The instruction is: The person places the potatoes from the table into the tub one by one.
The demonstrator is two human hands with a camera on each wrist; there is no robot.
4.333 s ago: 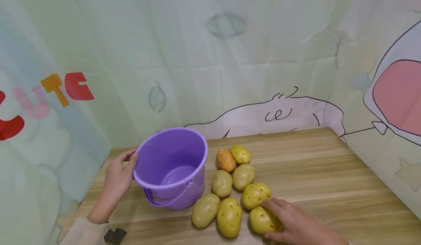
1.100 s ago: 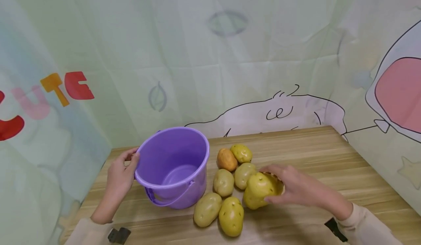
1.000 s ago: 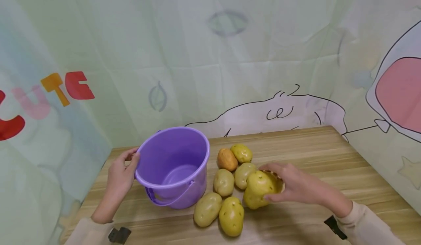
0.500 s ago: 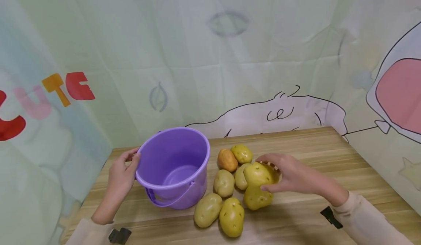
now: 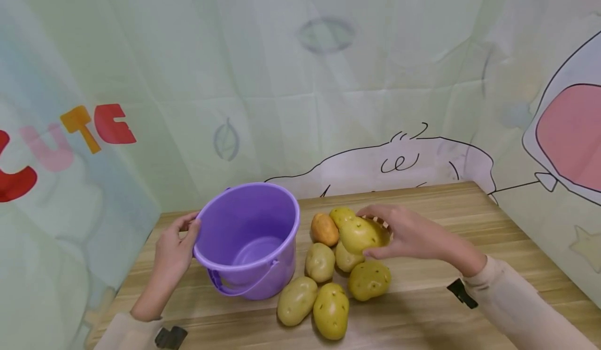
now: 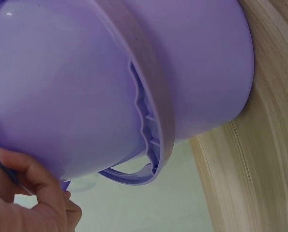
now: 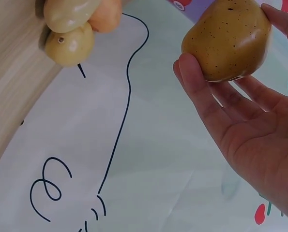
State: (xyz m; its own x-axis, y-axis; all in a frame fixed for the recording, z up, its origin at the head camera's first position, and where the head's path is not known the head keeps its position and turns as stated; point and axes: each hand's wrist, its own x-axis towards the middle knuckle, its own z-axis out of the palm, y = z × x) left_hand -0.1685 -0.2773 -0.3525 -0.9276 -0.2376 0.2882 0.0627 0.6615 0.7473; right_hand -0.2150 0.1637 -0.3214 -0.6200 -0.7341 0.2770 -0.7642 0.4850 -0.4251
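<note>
A purple bucket (image 5: 244,225) stands on the wooden table, its mouth facing up and a little toward me, with no contents visible inside. My left hand (image 5: 173,248) pinches its rim at the left side, and the left wrist view shows thumb and fingers on that rim (image 6: 3,166). Up off the table, my right hand (image 5: 413,232) holds a yellow potato (image 7: 228,41) between thumb and fingers. In the head view that held potato (image 5: 360,235) partly covers a pale potato (image 5: 347,260) and a yellow potato (image 5: 341,215) behind it.
Several more potatoes lie right of the bucket: an orange-brown one (image 5: 324,229), pale ones (image 5: 320,262), and yellow ones (image 5: 331,311) nearer me. The bucket's handle (image 5: 244,287) hangs down its front. A printed cloth backdrop (image 5: 281,105) rises behind the table (image 5: 446,225).
My right hand has picked a yellow potato from the near right of the group and carried it up, away from me and slightly left. The left hand stays on the bucket's rim.
</note>
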